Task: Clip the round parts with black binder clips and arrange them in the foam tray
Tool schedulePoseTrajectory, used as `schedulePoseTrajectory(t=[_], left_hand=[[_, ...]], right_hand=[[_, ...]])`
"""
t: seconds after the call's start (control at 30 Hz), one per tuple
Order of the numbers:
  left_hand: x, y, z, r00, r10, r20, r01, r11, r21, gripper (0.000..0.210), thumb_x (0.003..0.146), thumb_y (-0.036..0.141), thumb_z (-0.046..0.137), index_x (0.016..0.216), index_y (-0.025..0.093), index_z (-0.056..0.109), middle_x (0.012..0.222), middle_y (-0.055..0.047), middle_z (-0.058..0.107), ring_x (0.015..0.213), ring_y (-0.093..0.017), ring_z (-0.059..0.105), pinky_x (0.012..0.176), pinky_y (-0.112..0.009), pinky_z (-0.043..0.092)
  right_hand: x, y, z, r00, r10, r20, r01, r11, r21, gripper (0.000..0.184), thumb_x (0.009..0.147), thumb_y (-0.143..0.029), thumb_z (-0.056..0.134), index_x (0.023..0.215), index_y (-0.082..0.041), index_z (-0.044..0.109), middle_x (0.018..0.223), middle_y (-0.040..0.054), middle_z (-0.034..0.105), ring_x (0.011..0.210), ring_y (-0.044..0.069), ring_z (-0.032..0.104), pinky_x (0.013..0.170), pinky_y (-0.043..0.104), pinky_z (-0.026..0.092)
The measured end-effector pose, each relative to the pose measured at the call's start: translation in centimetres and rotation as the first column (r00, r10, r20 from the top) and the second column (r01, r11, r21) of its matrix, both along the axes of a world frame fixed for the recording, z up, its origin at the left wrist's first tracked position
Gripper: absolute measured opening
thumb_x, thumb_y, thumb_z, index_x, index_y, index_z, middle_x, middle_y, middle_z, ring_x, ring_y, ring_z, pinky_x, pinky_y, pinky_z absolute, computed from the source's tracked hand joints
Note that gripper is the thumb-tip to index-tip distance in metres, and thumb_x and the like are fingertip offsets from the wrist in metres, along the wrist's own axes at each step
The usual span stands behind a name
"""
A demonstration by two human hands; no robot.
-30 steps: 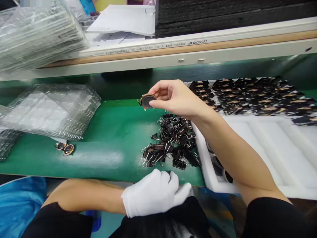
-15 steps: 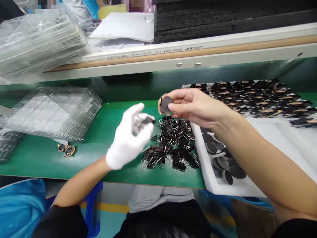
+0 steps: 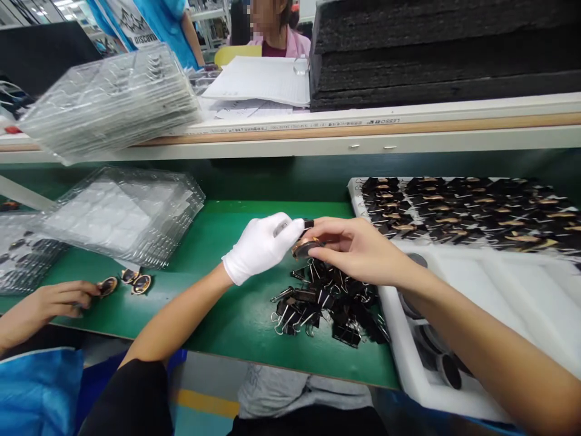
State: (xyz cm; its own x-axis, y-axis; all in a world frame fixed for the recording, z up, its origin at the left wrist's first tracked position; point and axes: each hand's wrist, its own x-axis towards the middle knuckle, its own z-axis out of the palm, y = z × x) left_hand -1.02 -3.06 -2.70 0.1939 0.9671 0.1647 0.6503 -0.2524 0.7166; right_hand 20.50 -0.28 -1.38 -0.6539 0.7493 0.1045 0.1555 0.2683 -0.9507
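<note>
My left hand (image 3: 265,245), in a white glove, is closed on a black binder clip (image 3: 308,224), whose dark edge shows past the fingertips. My bare right hand (image 3: 351,248) pinches a round dark disc with a gold-brown rim (image 3: 307,247) between thumb and fingers. The two hands meet above the green tabletop, clip and disc close together; whether they touch I cannot tell. Just below lies a loose pile of black binder clips (image 3: 313,306) with silver wire handles.
White foam tray (image 3: 390,339) at right holds dark discs (image 3: 449,370); behind it stand rows of clipped pieces (image 3: 472,209). Clear plastic trays (image 3: 177,227) are stacked at left. A co-worker's hand (image 3: 57,306) touches a round gold-rimmed piece (image 3: 108,286). A shelf (image 3: 290,142) crosses the back.
My hands have come together, the left moving toward the right. The disc has tilted from facing me to nearly edge-on. A co-worker's hand has appeared at left; the view has shifted.
</note>
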Motion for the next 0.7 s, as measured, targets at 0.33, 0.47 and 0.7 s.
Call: schedulePoseTrajectory(t=[0.33, 0.47, 0.7], left_hand=[[-0.3, -0.3, 1.3, 0.983, -0.06, -0.174, 0.031, 0.986, -0.164, 0.055, 0.095, 0.064, 0.048, 0.063, 0.02, 0.053, 0.059, 0.002, 0.057, 0.06, -0.014, 0.05, 0.058, -0.028, 0.031], [-0.8, -0.2, 1.1, 0.999, -0.011, 0.051, 0.022, 0.974, -0.224, 0.057, 0.096, 0.067, 0.047, 0.064, 0.02, 0.053, 0.055, 0.002, 0.058, 0.053, -0.012, 0.053, 0.055, -0.026, 0.036], [-1.4, 0.1, 0.7, 0.953, 0.116, 0.28, -0.069, 0.983, -0.172, 0.054, 0.095, 0.066, 0.052, 0.07, 0.018, 0.062, 0.049, 0.003, 0.056, 0.039, -0.008, 0.046, 0.044, -0.022, 0.036]], right_hand=[[0.5, 0.3, -0.3, 0.99, 0.083, 0.11, -0.076, 0.995, -0.067, 0.022, 0.089, -0.043, 0.074, 0.097, -0.024, 0.08, 0.107, 0.0075, 0.075, 0.096, 0.025, 0.071, 0.084, 0.037, 0.06], [0.4, 0.2, 0.2, 0.999, -0.042, -0.009, 0.04, 0.981, -0.188, 0.025, 0.081, -0.044, 0.084, 0.095, -0.023, 0.081, 0.119, 0.009, 0.074, 0.095, 0.022, 0.071, 0.084, 0.035, 0.059], [-0.5, 0.5, -0.3, 0.82, -0.46, -0.341, 0.219, 0.802, -0.555, 0.025, 0.074, -0.038, 0.09, 0.094, -0.027, 0.08, 0.111, 0.0045, 0.075, 0.09, 0.016, 0.067, 0.07, 0.027, 0.056]])
